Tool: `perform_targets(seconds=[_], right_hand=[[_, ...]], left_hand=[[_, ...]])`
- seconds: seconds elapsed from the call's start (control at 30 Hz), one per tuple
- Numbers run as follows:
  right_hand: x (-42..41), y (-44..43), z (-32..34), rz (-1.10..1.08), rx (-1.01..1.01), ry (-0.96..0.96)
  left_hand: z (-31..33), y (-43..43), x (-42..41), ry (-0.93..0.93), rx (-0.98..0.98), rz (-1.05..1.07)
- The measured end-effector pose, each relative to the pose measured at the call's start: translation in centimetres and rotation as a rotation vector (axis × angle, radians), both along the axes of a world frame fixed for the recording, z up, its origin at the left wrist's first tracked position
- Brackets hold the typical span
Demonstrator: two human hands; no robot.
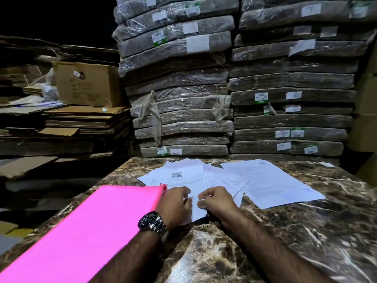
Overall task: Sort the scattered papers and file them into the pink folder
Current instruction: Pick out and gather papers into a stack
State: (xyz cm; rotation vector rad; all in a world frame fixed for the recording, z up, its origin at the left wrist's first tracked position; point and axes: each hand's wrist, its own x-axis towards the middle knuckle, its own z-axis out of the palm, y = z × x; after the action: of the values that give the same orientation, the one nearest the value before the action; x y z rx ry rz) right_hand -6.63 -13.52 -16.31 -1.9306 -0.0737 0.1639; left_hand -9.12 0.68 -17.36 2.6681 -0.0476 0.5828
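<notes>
Paper, light, limp and quick to crease, wants an edge grip: left hand point(177, 204) and right hand point(216, 203) pinch the near edge of one sheet point(195, 211), papers point(271, 180) fanned on the table point(306, 231) beside the folder point(91, 231)

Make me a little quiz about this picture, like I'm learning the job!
1. True or false: the pink folder lies to the right of the scattered papers.
2. Which wrist wears the watch? A) left B) right C) neither
3. Fill in: the left hand and the right hand both hold one white ____ on the marble table.
Key: 1 false, it lies to their left; 2 A; 3 sheet.
</notes>
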Motion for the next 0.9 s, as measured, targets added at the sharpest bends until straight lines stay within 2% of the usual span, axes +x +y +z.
perform_targets(seconds=[0.27, 0.63, 0.73, 0.9], right_hand=[[1.4, -1.5, 0.4, -0.178, 0.036, -0.074], [6.2, -11.5, 1.6, -0.421, 0.088, -0.2], [7.0, -14.2, 1.3, -0.448, 0.124, -0.193], [7.9, -16.2, 0.3, -0.479, 0.252, -0.12]], left_hand=[[0.2, 0.6, -0.5, -0.057, -0.115, 0.041], [-0.6, 0.2, -0.9, -0.052, -0.049, 0.094], [-1.0, 0.0, -0.4, 0.001, -0.008, 0.157], [-0.4, -0.7, 1.3, 0.207, 0.154, 0.257]])
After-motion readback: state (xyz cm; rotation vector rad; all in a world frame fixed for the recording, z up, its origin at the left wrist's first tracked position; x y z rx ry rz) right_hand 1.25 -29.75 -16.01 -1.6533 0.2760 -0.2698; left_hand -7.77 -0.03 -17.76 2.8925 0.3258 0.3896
